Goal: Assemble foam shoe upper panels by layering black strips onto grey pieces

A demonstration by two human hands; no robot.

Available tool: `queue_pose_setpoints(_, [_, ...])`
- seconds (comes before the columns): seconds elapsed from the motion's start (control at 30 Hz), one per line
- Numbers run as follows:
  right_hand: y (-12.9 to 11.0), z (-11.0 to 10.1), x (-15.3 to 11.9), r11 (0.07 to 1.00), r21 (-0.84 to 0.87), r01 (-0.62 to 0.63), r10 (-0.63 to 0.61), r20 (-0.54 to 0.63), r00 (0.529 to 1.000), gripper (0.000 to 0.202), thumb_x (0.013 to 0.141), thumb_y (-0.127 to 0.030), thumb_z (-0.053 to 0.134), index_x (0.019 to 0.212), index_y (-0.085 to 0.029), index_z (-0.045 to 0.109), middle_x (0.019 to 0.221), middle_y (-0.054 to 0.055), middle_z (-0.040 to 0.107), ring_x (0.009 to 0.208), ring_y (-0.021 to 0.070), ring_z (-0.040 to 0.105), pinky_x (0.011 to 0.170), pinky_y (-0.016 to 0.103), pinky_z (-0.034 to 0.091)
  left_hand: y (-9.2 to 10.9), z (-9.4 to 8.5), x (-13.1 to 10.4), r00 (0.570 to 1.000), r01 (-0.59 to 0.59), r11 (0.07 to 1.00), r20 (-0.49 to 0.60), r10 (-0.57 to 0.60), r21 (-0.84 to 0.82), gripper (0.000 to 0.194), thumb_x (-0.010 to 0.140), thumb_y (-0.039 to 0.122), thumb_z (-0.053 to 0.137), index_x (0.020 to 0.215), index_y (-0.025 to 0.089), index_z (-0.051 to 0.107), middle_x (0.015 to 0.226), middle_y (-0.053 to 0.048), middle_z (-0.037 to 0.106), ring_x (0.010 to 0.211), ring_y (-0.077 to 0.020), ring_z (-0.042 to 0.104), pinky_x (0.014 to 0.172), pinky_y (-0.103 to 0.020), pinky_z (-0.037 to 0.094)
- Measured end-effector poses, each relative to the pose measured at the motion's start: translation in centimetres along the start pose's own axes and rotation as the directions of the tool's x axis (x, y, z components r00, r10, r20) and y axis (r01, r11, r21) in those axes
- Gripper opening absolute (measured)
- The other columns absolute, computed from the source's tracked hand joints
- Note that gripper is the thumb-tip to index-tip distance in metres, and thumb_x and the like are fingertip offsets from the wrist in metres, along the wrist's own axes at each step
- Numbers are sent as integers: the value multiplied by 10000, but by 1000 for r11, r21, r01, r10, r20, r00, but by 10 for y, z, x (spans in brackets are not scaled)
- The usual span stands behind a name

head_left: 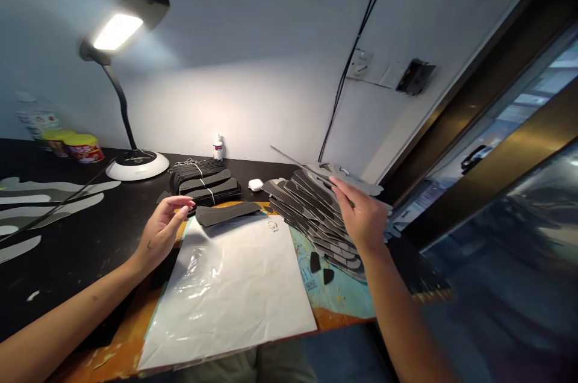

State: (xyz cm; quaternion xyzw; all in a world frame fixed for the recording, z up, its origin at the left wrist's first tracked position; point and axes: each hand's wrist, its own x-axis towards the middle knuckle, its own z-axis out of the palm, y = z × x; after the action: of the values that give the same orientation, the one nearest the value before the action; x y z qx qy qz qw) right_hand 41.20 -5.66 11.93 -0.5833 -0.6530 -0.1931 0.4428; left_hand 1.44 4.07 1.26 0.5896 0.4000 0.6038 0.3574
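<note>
Nearest the camera, a white sheet lies flat. Past it, the left hand curls near a loose grey piece; whether its fingertips meet, I cannot tell. The right hand pinches a thin dark strip above fanned grey pieces. Behind stands a small bottle.
</note>
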Motion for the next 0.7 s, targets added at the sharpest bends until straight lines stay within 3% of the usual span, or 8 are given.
queue_pose_setpoints(0.07, [21,-8,-11,985,-162,64,-71,-36,997,353,1081,-353,522,1179,-228,837,1142,97,825,1011,274,809,896,354,590,1,-1,0,1000,-14,1000,-17,15,26,447,791,585,798,980,192,700,1004,-62,703,981,-226,648,886,-314,531])
queue_pose_setpoints(0.17, [52,-4,-39,926,-336,170,-167,40,985,378,1081,-318,482,1134,-209,839,1079,83,841,830,259,816,669,342,576,-1,0,1,999,-27,996,-29,29,82,383,804,545,789,901,186,697,962,-65,696,956,-232,651,887,-343,546])
queue_pose_setpoints(0.27, [77,6,-61,895,-358,266,-229,144,963,415,1054,-513,532,1212,-237,799,1127,65,834,693,246,775,470,340,488,-9,-3,12,998,12,987,-57,-3,161,309,955,447,724,987,142,685,1007,-63,691,927,-199,664,871,-375,579])
queue_pose_setpoints(0.33, [83,9,-65,882,-339,326,-294,143,945,477,1046,-588,510,1254,-246,768,1135,72,827,718,261,768,477,355,494,-16,-11,23,996,72,972,-74,-57,222,295,1016,414,685,1092,130,678,1053,-69,692,925,-192,679,846,-378,605])
queue_pose_setpoints(0.4, [79,8,-62,866,-324,382,-374,87,923,484,1056,-560,509,1296,-205,733,1185,123,802,867,307,778,631,396,570,-19,-24,34,990,126,951,-91,-104,281,301,1032,399,676,1167,130,670,1099,-79,693,937,-194,691,834,-377,622])
queue_pose_setpoints(0.5, [58,9,-58,838,-287,464,-485,-1,874,361,1044,-395,612,1306,-161,696,1221,173,766,1012,344,750,878,460,574,-10,-62,46,983,168,907,-140,-122,386,289,1063,386,624,1201,138,677,1161,-89,689,1001,-205,696,878,-385,625])
queue_pose_setpoints(0.6, [35,17,-64,816,-183,548,-561,-23,828,261,1016,-275,661,1257,-179,690,1153,148,768,970,316,739,920,464,549,11,-119,47,961,221,830,-262,-95,512,332,1031,389,675,1247,137,667,1254,-103,668,1097,-243,680,951,-438,612])
queue_pose_setpoints(0.7, [21,31,-75,803,-56,593,-595,-4,804,201,1014,-217,637,1207,-199,690,1084,115,774,954,293,731,942,465,530,35,-181,38,896,337,735,-441,-58,588,381,1014,374,699,1315,147,639,1349,-125,631,1192,-280,649,1008,-498,588])
